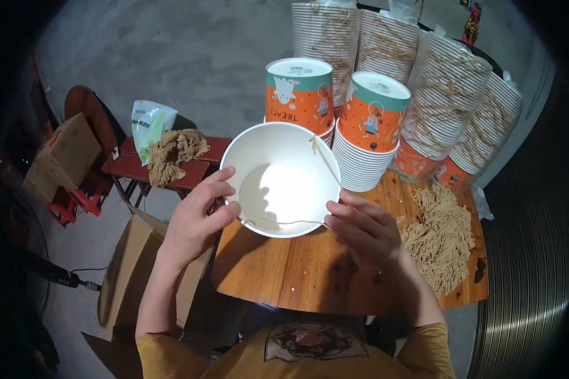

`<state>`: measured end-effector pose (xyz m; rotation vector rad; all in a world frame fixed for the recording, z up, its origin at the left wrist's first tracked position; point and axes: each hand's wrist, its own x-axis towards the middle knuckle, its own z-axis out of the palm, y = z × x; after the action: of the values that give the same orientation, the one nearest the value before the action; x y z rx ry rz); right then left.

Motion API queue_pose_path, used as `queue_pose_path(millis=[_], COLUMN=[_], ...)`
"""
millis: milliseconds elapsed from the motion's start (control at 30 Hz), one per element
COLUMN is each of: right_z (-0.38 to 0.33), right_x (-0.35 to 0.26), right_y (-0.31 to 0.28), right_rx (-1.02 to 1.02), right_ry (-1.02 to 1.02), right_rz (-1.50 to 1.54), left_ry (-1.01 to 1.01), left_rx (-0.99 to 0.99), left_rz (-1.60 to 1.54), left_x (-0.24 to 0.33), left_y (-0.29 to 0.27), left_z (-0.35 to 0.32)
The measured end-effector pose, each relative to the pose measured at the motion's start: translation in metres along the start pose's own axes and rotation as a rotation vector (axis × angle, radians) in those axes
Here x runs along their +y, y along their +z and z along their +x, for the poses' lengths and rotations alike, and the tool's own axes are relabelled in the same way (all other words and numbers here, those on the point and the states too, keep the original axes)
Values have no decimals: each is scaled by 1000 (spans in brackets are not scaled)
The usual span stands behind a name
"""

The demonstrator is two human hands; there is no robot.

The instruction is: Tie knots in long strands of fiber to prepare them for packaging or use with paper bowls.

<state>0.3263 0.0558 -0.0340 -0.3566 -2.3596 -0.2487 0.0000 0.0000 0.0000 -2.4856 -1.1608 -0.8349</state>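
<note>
My right hand (368,226) could pass along the near strip of the table (272,271), on the near side of the white bucket (289,183). Farther out, two orange-and-green bucket stacks (373,120) block me, with tall wrapped stacks (446,95) to their right. A tan cord heap (441,240) bars the right; beyond the left edge stands a cardboard box (129,271).
</note>
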Motion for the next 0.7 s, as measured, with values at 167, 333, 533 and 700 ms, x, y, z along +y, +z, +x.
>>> queue_pose_path(millis=[167,333,533,700], right_z=[16,63,101,115], right_x=[10,28,66,76], right_y=[17,23,2,-10], right_rx=[145,283,212,328], right_ry=[144,242,368,428], right_rz=[209,270,630,738], left_ry=[-137,-399,-709,-827], left_rx=[67,95,-37,-144], left_rz=[-403,-732,-1056,-1243], left_x=[-6,-42,-77,-112], left_y=[-5,-21,-42,-31], left_z=[21,63,138,174])
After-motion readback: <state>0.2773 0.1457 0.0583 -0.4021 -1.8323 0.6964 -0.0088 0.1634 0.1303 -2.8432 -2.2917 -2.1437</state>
